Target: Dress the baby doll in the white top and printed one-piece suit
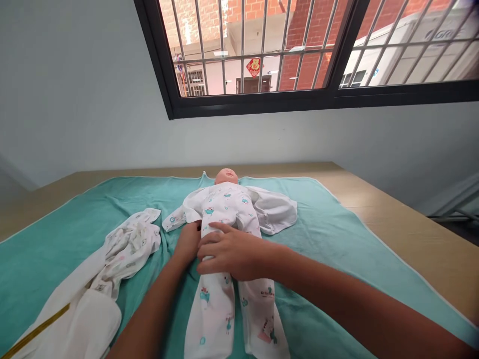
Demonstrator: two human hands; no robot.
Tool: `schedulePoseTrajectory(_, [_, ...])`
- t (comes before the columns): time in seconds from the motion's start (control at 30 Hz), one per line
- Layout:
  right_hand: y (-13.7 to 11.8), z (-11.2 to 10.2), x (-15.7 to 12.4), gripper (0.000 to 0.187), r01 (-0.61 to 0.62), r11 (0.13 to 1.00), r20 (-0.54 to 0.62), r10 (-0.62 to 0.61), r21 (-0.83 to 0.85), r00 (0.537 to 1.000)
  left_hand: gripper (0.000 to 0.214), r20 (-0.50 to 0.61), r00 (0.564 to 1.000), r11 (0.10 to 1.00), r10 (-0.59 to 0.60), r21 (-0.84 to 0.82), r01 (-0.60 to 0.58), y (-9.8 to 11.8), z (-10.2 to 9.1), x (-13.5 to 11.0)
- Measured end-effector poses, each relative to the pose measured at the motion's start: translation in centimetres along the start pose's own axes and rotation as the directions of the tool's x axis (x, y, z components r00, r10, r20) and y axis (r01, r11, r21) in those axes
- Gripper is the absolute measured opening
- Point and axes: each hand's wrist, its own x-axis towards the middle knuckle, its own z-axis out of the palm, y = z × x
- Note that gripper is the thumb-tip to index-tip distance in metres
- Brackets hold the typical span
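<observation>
Teal blanket (329, 224), right hand (228, 252) hiding doll (226, 199) waist, left hand (188, 242) behind

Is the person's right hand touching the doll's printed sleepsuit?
Touching. The head view shows the right hand lying across the sleepsuit at its waist, with no gap between them.

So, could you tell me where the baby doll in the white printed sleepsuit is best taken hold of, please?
Probably around the trunk, one hand at each flank, coming from the leg end: the baby doll lies on its back on the teal towel, head farthest away, and the sleepsuit legs look limp.
</observation>
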Motion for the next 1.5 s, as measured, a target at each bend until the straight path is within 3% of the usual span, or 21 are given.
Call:
schedulePoseTrajectory(0.17, [1.2,-3.2,-0.1,0.033,-0.093,0.993,-0.044,0.096,0.075,0.994,0.02,0.045,0.998,0.986,0.036,-0.162,-0.028,1.3,-3.1,-1.2])
schedulePoseTrajectory(0.3, [1.3,-3.4,-0.6,0.033,-0.108,0.987,-0.039,0.114,0.121,0.993,0.02,-0.037,0.993,0.915,-0.109,-0.394,0.086,0.0,-5.4,-1.7])
schedulePoseTrajectory(0.37, [0.9,-2.4,-0.8,0.036,-0.122,0.984,-0.034,0.127,0.133,0.991,0.019,0.078,0.984,0.821,-0.159,-0.544,0.176,-0.9,-6.2,-2.0])
schedulePoseTrajectory(0.43, [0.4,-1.1,-0.9,0.04,-0.11,0.987,-0.016,0.113,0.118,0.994,0.021,0.254,0.964,0.757,-0.084,-0.613,0.228,-1.6,-6.6,-2.3])
schedulePoseTrajectory(0.5, [-0.2,0.2,-0.9,0.043,-0.089,0.991,0.012,0.088,0.098,0.996,0.027,0.317,0.948,0.747,-0.002,-0.63,0.213,-1.9,-6.7,-2.3])
schedulePoseTrajectory(0.57, [-0.6,0.8,-1.0,0.046,-0.094,0.988,0.024,0.092,0.119,0.995,0.035,0.199,0.98,0.724,0.001,-0.676,0.137,-1.8,-6.7,-2.2])
schedulePoseTrajectory(0.63, [-0.6,0.8,-1.3,0.054,-0.122,0.97,0.01,0.123,0.212,0.992,0.04,-0.036,0.999,0.676,-0.04,-0.737,0.0,-1.4,-6.5,-2.0])
schedulePoseTrajectory(0.7, [-0.3,0.2,-2.2,0.059,-0.171,0.916,-0.044,0.201,0.364,0.979,0.04,-0.257,0.962,0.696,-0.091,-0.707,-0.123,-0.7,-6.3,-1.9])
schedulePoseTrajectory(0.77, [0.5,-0.1,-4.0,0.052,-0.265,0.82,-0.125,0.375,0.508,0.919,0.04,-0.41,0.905,0.803,-0.115,-0.575,-0.158,0.2,-5.9,-2.1])
schedulePoseTrajectory(0.8, [1.0,0.0,-5.3,0.045,-0.332,0.764,-0.17,0.493,0.553,0.853,0.039,-0.46,0.882,0.863,-0.107,-0.483,-0.147,0.7,-5.6,-2.3])
schedulePoseTrajectory(0.9, [2.3,1.3,-9.5,0.022,-0.564,0.626,-0.271,0.763,0.539,0.587,0.039,-0.533,0.846,0.971,0.01,-0.195,-0.134,2.3,-4.5,-3.1])
schedulePoseTrajectory(0.93, [2.5,2.0,-10.9,0.017,-0.622,0.608,-0.27,0.787,0.493,0.555,0.04,-0.533,0.842,0.982,0.083,-0.098,-0.159,2.7,-3.9,-3.4])
schedulePoseTrajectory(0.97, [2.5,2.8,-12.0,0.013,-0.656,0.611,-0.254,0.787,0.443,0.562,0.042,-0.522,0.837,0.981,0.165,-0.005,-0.196,3.2,-3.4,-3.6])
schedulePoseTrajectory(1.07, [2.1,4.7,-13.9,0.016,-0.658,0.685,-0.181,0.723,0.312,0.667,0.044,-0.433,0.806,0.915,0.403,0.203,-0.348,4.8,-1.7,-4.3])
schedulePoseTrajectory(1.2, [1.6,5.9,-13.8,0.019,-0.638,0.76,-0.173,0.65,0.129,0.74,0.032,-0.229,0.791,0.823,0.567,0.195,-0.534,8.3,0.9,-5.6])
schedulePoseTrajectory(1.27, [1.7,6.1,-13.6,0.018,-0.643,0.765,-0.16,0.64,0.045,0.751,0.016,-0.087,0.803,0.8,0.59,0.197,-0.566,10.3,2.6,-6.9])
schedulePoseTrajectory(1.33, [1.8,6.1,-13.5,0.016,-0.646,0.764,-0.133,0.639,-0.014,0.758,0.019,0.011,0.83,0.79,0.557,0.299,-0.535,11.8,4.3,-8.6])
schedulePoseTrajectory(1.43, [2.0,6.2,-13.6,0.016,-0.656,0.755,-0.132,0.649,-0.006,0.749,0.037,-0.004,0.878,0.784,0.478,0.453,-0.425,12.6,6.3,-11.3])
schedulePoseTrajectory(1.5, [2.1,6.4,-13.7,0.018,-0.686,0.725,-0.167,0.686,0.064,0.709,0.046,-0.028,0.896,0.8,0.443,0.464,-0.381,12.4,7.0,-12.9])
